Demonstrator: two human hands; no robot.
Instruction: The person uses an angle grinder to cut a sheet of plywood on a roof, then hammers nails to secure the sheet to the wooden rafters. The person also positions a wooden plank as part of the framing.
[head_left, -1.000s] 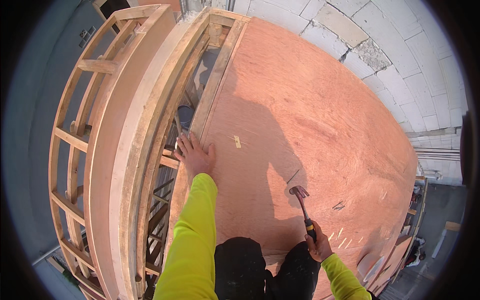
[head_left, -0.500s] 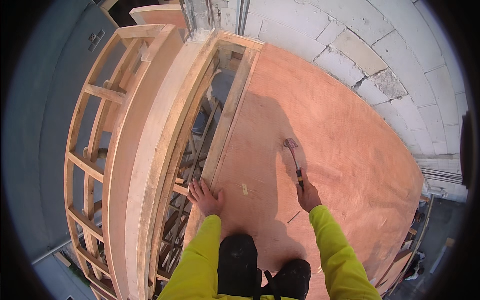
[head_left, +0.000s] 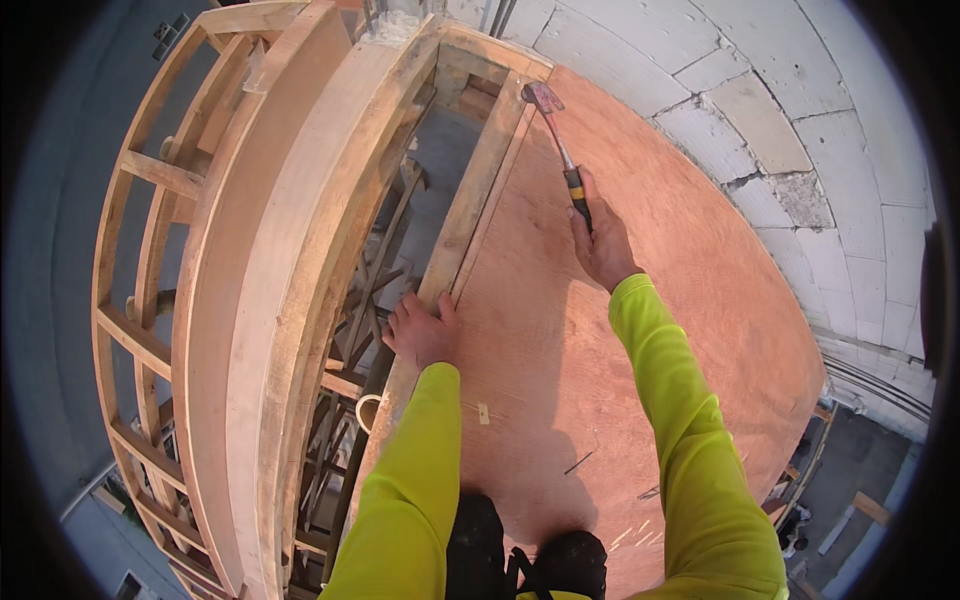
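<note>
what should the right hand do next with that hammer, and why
Perhaps a light tap where the beam meets the plywood: the right hand holds the hammer with its head near that join's far end, while the left hand rests on the beam, closer in.

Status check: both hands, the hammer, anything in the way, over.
Right hand gripping claw hammer, head by timber beam's far end, contact unclear. Left hand on same beam. Loose nail on plywood panel, clear of both hands.

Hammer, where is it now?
The hammer is in the right hand, upper middle of the head view, its head near the far end of the timber beam.
</note>
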